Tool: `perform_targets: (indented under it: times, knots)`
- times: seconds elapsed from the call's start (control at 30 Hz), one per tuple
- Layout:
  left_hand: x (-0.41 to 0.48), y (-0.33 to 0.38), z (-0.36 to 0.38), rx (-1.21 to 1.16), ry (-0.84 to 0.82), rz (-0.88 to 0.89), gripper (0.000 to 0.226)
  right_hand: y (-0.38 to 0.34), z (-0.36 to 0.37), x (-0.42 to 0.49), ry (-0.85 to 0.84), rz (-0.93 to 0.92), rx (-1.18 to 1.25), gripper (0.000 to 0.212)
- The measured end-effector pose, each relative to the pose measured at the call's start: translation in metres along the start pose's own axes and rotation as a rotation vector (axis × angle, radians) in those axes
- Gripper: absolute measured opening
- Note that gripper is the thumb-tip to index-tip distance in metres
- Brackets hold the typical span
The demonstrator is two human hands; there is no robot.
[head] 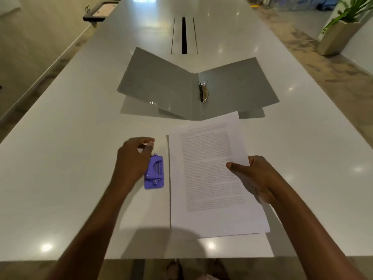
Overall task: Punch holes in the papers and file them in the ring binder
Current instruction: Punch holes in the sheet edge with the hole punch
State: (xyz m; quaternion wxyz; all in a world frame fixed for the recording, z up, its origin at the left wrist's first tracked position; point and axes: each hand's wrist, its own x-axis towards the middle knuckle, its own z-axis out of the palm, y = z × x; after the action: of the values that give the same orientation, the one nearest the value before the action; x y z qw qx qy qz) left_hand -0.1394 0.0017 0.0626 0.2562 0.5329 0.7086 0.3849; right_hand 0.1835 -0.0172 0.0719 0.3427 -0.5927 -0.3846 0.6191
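right hand pinching papers at right edge; hole punch lying just left, parallel; left hand nearer, fingers curled, grip unclear.

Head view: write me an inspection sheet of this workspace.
Surface: glossy white table.
Job's things: grey ring binder lying open; printed papers nearer the person; purple hole punch left of the papers.
Clutter: nothing seen.
Hands: left hand over the hole punch, grip unclear; right hand pinches the papers' right edge.
Cables: nothing seen; dark slot in the table beyond the ring binder.
Surroundings: potted plant on the floor, far right.
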Motion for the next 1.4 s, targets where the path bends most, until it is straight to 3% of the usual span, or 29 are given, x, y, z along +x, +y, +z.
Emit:
perform_targets:
  times: [0.2,0.47,1.0,1.4]
  knots:
    - [-0.037,-0.027,0.006,0.031,0.169,-0.035,0.022,0.008,0.024,0.003,0.049,0.013,0.011,0.021]
    - [-0.043,-0.032,0.0,0.065,0.069,-0.027,0.028,0.01,0.03,0.01,0.042,0.063,0.021,0.022]
    - [-0.037,-0.036,-0.002,0.045,0.039,-0.066,0.029,0.019,0.039,0.009,0.077,0.056,0.098,0.021]
    - [-0.035,-0.034,-0.004,0.03,0.027,-0.113,0.031,0.009,0.061,0.021,0.01,0.041,0.043,0.016]
